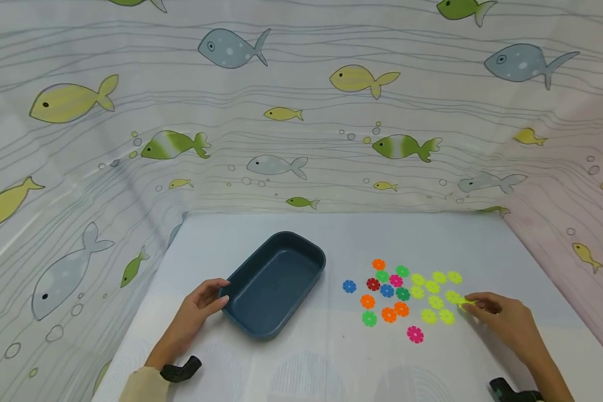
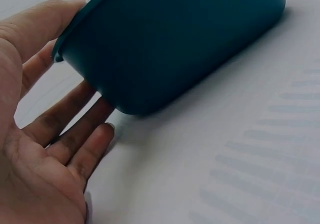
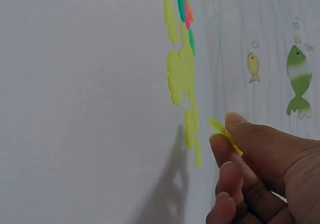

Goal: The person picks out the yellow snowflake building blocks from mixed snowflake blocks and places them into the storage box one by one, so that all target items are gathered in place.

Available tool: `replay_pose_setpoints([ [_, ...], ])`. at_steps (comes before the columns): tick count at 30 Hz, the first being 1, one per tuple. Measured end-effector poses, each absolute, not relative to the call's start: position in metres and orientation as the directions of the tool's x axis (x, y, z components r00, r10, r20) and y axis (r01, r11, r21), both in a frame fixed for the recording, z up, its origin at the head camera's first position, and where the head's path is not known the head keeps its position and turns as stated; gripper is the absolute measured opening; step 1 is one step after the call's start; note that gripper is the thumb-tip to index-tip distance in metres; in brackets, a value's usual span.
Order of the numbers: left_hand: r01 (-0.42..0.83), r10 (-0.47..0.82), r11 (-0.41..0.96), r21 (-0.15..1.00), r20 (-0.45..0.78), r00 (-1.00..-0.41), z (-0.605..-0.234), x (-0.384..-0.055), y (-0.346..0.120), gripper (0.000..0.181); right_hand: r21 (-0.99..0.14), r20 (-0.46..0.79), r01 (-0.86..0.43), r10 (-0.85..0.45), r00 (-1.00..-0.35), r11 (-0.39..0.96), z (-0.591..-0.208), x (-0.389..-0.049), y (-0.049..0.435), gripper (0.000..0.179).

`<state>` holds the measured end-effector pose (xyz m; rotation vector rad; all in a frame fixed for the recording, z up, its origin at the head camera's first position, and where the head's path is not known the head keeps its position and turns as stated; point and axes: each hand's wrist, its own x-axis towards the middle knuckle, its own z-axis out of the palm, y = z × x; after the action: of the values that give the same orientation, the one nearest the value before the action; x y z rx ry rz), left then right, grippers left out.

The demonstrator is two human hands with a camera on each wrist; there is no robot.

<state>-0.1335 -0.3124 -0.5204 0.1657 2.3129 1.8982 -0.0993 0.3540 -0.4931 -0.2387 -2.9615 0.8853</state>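
Note:
A dark blue rectangular tub point(image 1: 276, 285) stands slantwise on the white table. My left hand point(image 1: 201, 304) grips its left rim, the thumb over the edge and the other fingers against the outer wall, as the left wrist view shows on the tub point(image 2: 175, 44). To the right lie several flat flower-shaped discs: a group of yellow discs point(image 1: 435, 302) and, left of them, orange, green, blue, red and pink ones such as the pink disc point(image 1: 415, 334). At the right edge of the yellow group, my right hand point(image 1: 507, 321) pinches a yellow disc point(image 3: 227, 136) between thumb and forefinger, held above the table.
A white cloth printed with fish point(image 1: 276, 164) hangs behind and along both sides of the table point(image 1: 331, 363). Black wrist straps point(image 1: 181, 369) show on both forearms. The tub and the discs have a strip of bare table between them.

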Motion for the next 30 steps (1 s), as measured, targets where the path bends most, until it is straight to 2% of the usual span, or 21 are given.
replay_pose_setpoints([
  [7, 0.001, 0.181, 0.173, 0.985, -0.031, -0.983, -0.515, -0.134, -0.312, 0.044, -0.668, 0.003, 0.118, 0.162, -0.987, 0.735, -0.488, -0.101, 0.348, 0.052],
  [13, 0.004, 0.186, 0.168, 0.986, -0.028, -0.982, -0.515, -0.134, -0.309, 0.044, -0.723, -0.003, 0.123, 0.175, -0.985, 0.68, -0.483, -0.1, 0.343, 0.053],
  [30, -0.029, 0.178, 0.176, 0.984, -0.061, -0.982, -0.517, -0.133, -0.312, 0.046, -0.769, 0.042, 0.051, 0.129, -0.991, 0.638, -0.465, -0.113, 0.308, 0.05],
])
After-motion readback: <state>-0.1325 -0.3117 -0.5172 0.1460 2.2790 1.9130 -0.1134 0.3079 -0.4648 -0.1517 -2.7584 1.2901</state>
